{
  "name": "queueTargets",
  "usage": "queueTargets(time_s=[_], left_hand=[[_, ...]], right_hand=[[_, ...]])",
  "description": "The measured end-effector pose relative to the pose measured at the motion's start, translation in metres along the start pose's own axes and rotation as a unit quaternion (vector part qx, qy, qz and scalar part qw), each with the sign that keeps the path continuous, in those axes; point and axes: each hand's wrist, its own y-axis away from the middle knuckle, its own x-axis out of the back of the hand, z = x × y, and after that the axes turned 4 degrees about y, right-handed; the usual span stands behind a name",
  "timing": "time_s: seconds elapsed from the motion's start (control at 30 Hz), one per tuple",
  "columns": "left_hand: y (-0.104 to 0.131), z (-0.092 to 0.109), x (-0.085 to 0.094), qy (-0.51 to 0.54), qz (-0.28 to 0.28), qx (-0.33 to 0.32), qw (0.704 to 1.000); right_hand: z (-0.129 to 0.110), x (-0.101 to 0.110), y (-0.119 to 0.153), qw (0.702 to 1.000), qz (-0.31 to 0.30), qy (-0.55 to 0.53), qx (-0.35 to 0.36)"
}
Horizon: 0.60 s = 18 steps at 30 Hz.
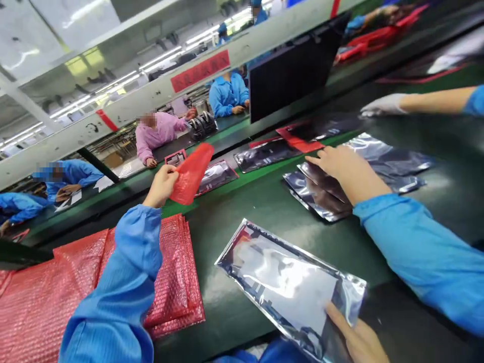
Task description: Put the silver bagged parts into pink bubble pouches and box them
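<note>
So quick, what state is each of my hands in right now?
Left hand: closed, holding a piece of red plastic wrapping.
Right hand: closed, holding a shiny silver rectangular pouch near one end.

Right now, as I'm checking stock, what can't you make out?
In the head view:
Nearest silver pouch: glare and the right hand hide parts; bottom edge crops it.
Red bubble wrap: left sleeve covers some; left edge crops it.
Co-worker's white-gloved hand: blur smears fingers.
</note>
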Motion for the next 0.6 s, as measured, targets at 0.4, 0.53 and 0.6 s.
queueTargets(time_s=[0.4, 0.53, 0.6], left_hand=[[0.009, -0.039, -0.104, -0.070, -0.027, 0.058, 0.995], [0.036, -0.038, -0.129, -0.139, -0.034, 0.002, 0.990], [0.060, -0.024, -0.141, -0.149, -0.057, -0.077, 0.984]], right_hand=[[0.004, 0.015, 0.033, 0.991, 0.034, -0.087, -0.091], [-0.003, 0.029, 0.047, 0.995, 0.036, -0.046, -0.079], [-0.012, 0.037, 0.050, 0.995, 0.045, -0.044, -0.078]])
